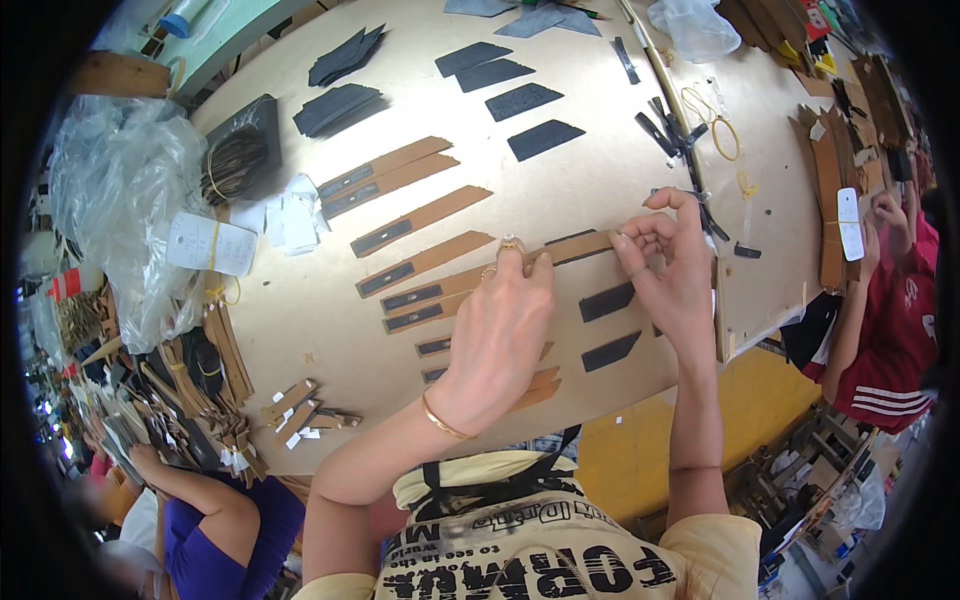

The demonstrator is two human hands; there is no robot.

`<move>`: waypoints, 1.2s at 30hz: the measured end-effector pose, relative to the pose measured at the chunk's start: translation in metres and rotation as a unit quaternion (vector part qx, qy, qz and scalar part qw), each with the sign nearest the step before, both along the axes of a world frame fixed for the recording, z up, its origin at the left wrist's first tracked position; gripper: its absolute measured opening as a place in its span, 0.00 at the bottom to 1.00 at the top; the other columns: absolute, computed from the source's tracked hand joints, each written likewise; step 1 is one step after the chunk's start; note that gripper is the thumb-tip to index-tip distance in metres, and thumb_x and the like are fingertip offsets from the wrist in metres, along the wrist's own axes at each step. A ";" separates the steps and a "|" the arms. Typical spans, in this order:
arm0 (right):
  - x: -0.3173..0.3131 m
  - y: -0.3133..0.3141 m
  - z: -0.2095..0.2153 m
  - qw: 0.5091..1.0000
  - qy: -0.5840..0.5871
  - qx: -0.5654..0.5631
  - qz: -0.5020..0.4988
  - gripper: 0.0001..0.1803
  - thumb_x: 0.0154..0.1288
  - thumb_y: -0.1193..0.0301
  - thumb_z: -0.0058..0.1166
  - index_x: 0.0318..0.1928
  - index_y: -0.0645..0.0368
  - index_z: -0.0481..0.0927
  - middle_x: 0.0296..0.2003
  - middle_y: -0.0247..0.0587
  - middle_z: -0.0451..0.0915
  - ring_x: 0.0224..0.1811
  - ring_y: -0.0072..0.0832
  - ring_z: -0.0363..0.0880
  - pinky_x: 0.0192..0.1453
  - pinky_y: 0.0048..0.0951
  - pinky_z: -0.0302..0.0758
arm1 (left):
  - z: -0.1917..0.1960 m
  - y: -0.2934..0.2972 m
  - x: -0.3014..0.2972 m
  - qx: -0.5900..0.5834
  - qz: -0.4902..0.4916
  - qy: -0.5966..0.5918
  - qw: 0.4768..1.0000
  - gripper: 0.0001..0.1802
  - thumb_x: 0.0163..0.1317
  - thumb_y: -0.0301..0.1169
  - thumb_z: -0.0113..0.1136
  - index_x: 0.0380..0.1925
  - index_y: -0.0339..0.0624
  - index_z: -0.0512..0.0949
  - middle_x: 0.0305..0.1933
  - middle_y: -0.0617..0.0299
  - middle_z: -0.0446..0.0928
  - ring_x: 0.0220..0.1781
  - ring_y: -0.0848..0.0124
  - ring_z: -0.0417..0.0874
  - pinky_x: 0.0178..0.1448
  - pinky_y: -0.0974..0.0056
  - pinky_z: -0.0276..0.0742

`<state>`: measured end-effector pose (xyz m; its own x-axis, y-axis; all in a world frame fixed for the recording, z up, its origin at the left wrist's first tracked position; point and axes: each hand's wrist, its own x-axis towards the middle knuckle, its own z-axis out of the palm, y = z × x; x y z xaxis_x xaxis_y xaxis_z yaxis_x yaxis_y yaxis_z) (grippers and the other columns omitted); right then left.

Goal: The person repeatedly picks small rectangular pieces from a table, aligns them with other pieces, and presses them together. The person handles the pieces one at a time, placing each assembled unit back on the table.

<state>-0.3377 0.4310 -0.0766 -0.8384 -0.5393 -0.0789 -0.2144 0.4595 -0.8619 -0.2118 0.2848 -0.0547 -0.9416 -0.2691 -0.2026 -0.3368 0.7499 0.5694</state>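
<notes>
A long brown leather-like strip (580, 246) lies over a black slanted piece (590, 256), whose dark edges show on both sides of it. My left hand (505, 325) presses the strip down with bent fingers held close together. At the strip's right end my right hand (668, 265) pinches the tip between thumb and forefinger, its other fingers curled. More brown strips (425, 218) with dark grey patches at their left ends lie fanned to the left, some partly hidden under my left hand and forearm. Two black slanted pieces (612, 350) rest below the held strip.
Black pieces (545, 140) and stacks (340, 108) lie farther back on the pale table (290, 350). Plastic bags (125, 190), a tied dark bundle (235, 165) and white tags (295, 220) are at left. Black clips (670, 130) lie right. Co-workers sit on both sides, one in red (890, 365).
</notes>
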 end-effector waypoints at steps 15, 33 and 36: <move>0.035 -0.007 0.000 0.876 0.412 0.240 0.079 0.13 0.60 0.78 0.58 0.46 0.58 0.84 0.46 0.38 0.79 0.51 0.35 0.76 0.54 0.41 0.73 | -0.004 0.002 0.001 -0.026 0.001 0.020 0.999 0.22 0.55 0.16 0.54 0.51 0.34 0.80 0.44 0.44 0.75 0.38 0.50 0.84 0.41 0.55 0.81; 0.043 -0.034 0.001 1.000 0.024 -0.009 -0.004 0.09 0.60 0.79 0.61 0.43 0.64 0.82 0.32 0.45 0.84 0.34 0.35 0.85 0.41 0.32 0.80 | -0.013 -0.012 0.002 0.081 0.061 0.285 0.953 0.19 0.59 0.25 0.66 0.51 0.42 0.80 0.41 0.55 0.82 0.43 0.59 0.82 0.47 0.59 0.78; 0.029 -0.030 0.004 0.995 -0.101 -0.016 -0.006 0.07 0.64 0.79 0.59 0.43 0.67 0.81 0.34 0.40 0.85 0.36 0.22 0.83 0.42 0.22 0.79 | -0.023 -0.011 0.011 -0.073 -0.006 0.243 0.967 0.22 0.56 0.25 0.66 0.52 0.43 0.81 0.52 0.54 0.79 0.52 0.58 0.79 0.53 0.58 0.75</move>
